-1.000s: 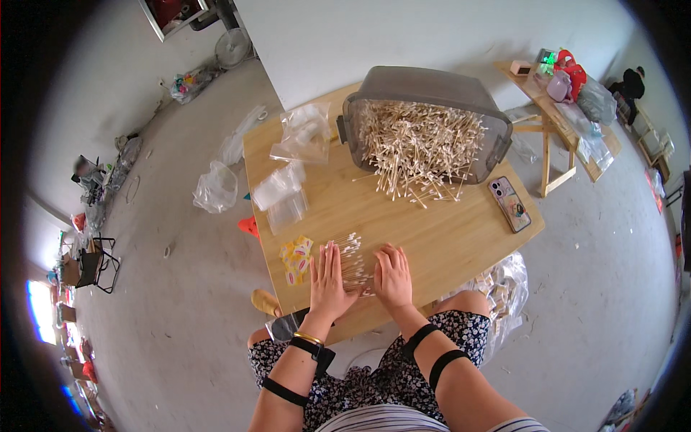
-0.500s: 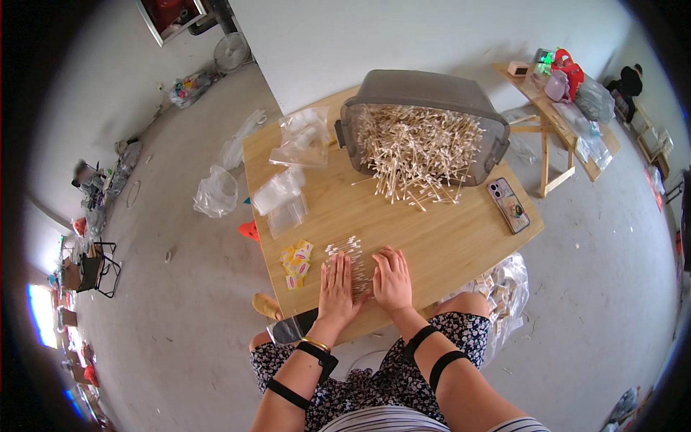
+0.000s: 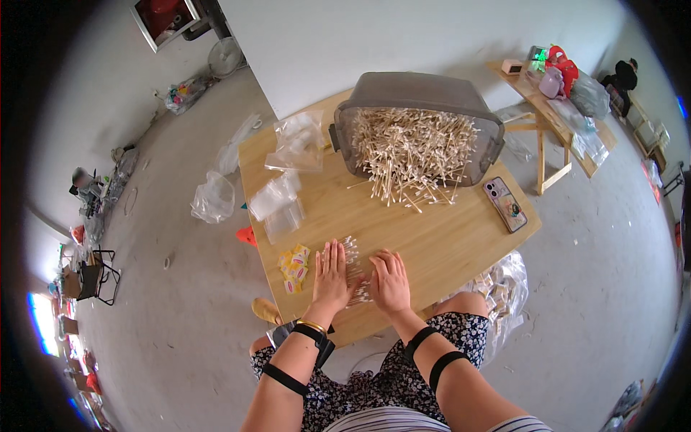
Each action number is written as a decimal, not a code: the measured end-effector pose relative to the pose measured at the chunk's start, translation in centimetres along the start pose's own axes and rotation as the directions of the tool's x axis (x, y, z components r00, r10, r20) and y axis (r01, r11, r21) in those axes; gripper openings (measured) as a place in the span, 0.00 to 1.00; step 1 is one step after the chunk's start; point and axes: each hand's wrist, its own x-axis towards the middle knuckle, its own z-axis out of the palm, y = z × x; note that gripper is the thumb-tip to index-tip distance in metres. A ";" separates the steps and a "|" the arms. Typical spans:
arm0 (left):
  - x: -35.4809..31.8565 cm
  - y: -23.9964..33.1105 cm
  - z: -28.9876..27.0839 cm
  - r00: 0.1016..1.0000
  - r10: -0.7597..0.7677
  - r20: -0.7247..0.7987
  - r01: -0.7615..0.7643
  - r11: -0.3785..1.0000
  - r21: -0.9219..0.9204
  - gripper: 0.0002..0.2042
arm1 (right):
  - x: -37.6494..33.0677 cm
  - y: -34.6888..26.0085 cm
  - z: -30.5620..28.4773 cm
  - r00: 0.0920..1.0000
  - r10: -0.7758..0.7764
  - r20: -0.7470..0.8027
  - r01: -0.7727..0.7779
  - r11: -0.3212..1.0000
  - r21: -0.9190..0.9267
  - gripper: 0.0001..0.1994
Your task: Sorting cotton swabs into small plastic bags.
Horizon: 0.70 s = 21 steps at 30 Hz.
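- In the head view, we see a small row of cotton swabs [image 3: 352, 250] on the worktop [image 3: 446, 237], partly covered by our left hand [image 3: 331, 277].
- That hand lies flat, fingers extended; our right hand [image 3: 390, 279] is palm-down just beside, fingers slightly bent, gripping nothing we can see.
- We judge the step as evening the row; the next move calls for light, level pressure.

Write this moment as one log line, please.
left hand: flat over cotton swabs | right hand: beside them | bin: on its side, heaped swabs inside | phone: on table
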 end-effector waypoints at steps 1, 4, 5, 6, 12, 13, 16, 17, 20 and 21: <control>0.1 0.0 -0.1 1.000 0.000 -0.001 0.000 1.000 -0.001 0.47 | 0.0 -0.1 -0.1 1.000 -0.001 0.001 0.001 1.000 0.002 0.15; 0.3 -0.4 -0.3 1.000 0.002 0.031 -0.003 0.999 0.035 0.47 | 0.1 -0.2 -0.3 1.000 0.001 0.002 -0.001 1.000 0.021 0.15; 0.3 -0.5 -0.4 0.998 0.006 0.067 -0.010 0.998 0.067 0.47 | 0.1 -0.3 -0.3 1.000 0.006 0.003 -0.006 0.999 0.034 0.15; 0.3 -0.5 -0.4 0.998 0.008 0.066 -0.013 0.998 0.068 0.47 | 0.0 -0.2 -0.3 1.000 0.007 0.000 -0.007 0.999 0.034 0.15; 0.6 0.0 -0.7 0.993 -0.050 0.109 0.044 0.997 0.063 0.47 | -0.1 -0.2 -0.4 1.000 0.014 0.011 -0.014 1.000 0.011 0.16; 0.8 -0.1 -0.7 0.995 -0.030 0.098 0.028 0.999 0.028 0.47 | 0.0 -0.1 -0.4 1.000 0.013 0.006 -0.013 1.000 0.017 0.16; 0.7 -1.0 -0.2 0.999 0.008 0.041 -0.005 0.998 -0.060 0.47 | 0.1 -0.4 -0.4 1.000 0.003 0.000 -0.003 1.000 0.031 0.16; 0.6 -1.3 0.1 1.000 0.026 -0.004 -0.026 0.993 -0.112 0.46 | 0.2 -0.7 -0.3 1.000 -0.004 -0.002 0.004 0.999 0.038 0.15; 0.2 -1.3 0.0 0.999 0.040 -0.017 -0.043 0.961 -0.274 0.45 | 0.3 -0.7 -0.2 1.000 -0.012 -0.014 0.014 0.994 0.112 0.16; 0.3 -1.0 -0.2 0.999 0.043 -0.020 -0.047 0.959 -0.279 0.45 | 0.1 -0.1 -0.2 1.000 -0.013 -0.015 0.015 0.994 0.105 0.16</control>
